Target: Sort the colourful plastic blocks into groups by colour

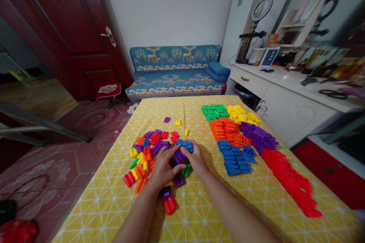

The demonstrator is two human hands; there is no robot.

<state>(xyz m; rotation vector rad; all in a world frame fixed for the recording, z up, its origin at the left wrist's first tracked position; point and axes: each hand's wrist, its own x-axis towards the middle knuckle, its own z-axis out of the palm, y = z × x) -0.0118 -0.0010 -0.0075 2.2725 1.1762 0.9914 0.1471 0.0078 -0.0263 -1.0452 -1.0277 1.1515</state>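
In the head view, a mixed pile of plastic tube-shaped building blocks (156, 148) in several colours lies on the table, left of centre. My right hand (195, 155) is at the pile's right side, its fingers closed around blue tube blocks (187, 145). My left hand (165, 165) hovers over the pile with thumb and index finger spread, the fingertips close to the same blue blocks. Beneath and between the hands lie purple blocks (178, 155) and a green block (186, 169), partly hidden. A red block (170, 205) rests beside my left forearm.
Blocks grouped by colour lie to the right: green (214, 112), yellow (242, 115), orange (226, 131), purple (258, 137), blue (234, 159) and red (291, 182). Beyond the yellow-clothed table (194, 220) stand a blue sofa (176, 78) and a white dresser (296, 110).
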